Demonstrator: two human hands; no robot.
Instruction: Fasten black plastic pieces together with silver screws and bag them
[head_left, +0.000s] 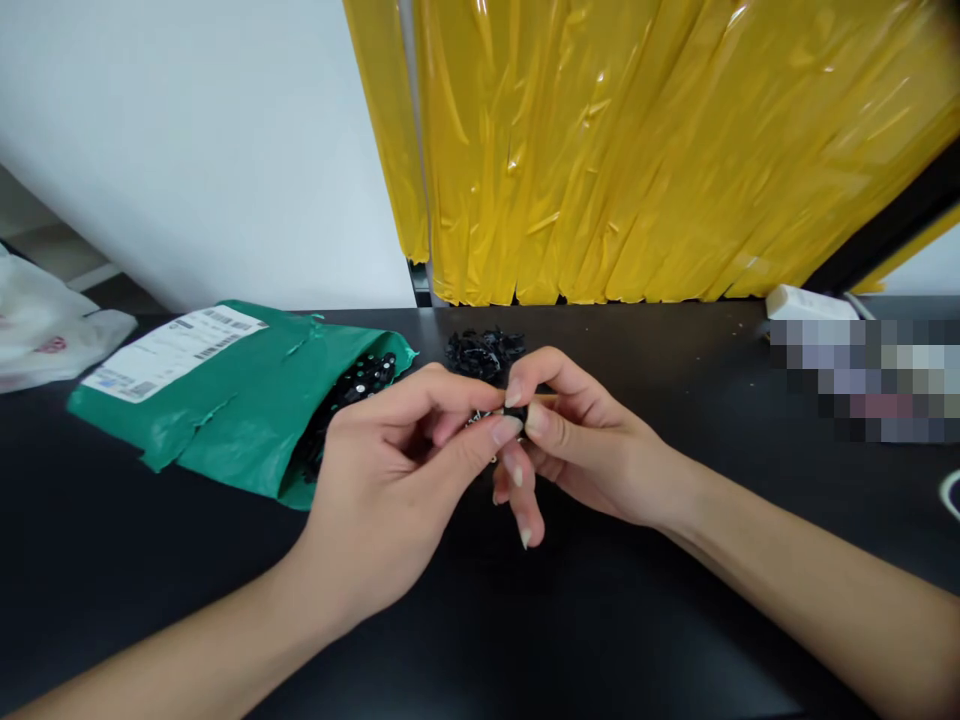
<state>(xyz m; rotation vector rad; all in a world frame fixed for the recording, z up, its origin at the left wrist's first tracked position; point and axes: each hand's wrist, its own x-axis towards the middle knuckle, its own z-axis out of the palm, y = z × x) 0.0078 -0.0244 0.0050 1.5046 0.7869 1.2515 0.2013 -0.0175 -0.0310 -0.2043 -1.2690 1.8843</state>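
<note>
Over the middle of a dark table point(465, 640), my left hand point(405, 450) and my right hand point(585, 430) meet at the fingertips. Between their thumbs and index fingers is a small black piece point(516, 412), gripped from both sides and mostly covered by the fingers. Its exact kind cannot be made out. Some small shiny bits show behind my left fingertips, too small to name. Just beyond my hands lies a heap of black scraps point(484, 350). To the left, a green plastic mailing bag point(247, 400) lies with its mouth towards my left hand, small black parts point(360, 385) inside it.
A white plastic bag point(52, 320) sits at the far left. At the back right are a white block-shaped object point(810, 303) and a blurred-out item point(862, 380). Yellow plastic sheeting point(600, 150) and a white panel point(210, 130) stand behind the table.
</note>
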